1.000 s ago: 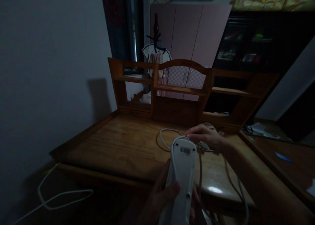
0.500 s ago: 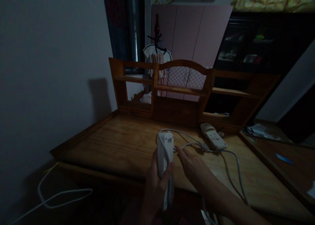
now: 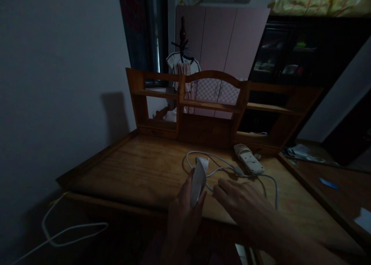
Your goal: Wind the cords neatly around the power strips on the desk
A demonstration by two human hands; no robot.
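Note:
My left hand (image 3: 183, 209) is closed around a white power strip (image 3: 198, 183), which points up and away over the desk's front edge. Its narrow side faces me and looks blurred. To its right, my right hand (image 3: 236, 197) is closed with the fingers pinched on the pale cord (image 3: 209, 187). From there the cord loops across the desktop behind the strip, towards a grey plug (image 3: 239, 171). A second white power strip (image 3: 251, 161), with cord wrapped around its far end, lies at the back right of the desk.
The wooden desk (image 3: 139, 168) carries a shelf unit (image 3: 210, 107) along its back. A loose white cable (image 3: 75, 227) hangs at the lower left beside the wall (image 3: 63, 83). On the right, a blue packet (image 3: 328, 183) lies on a brown surface.
The held power strip has turned from its broad face to its narrow side. My right hand has drawn slightly right and down with the cord, and the cord no longer crosses the strip's face.

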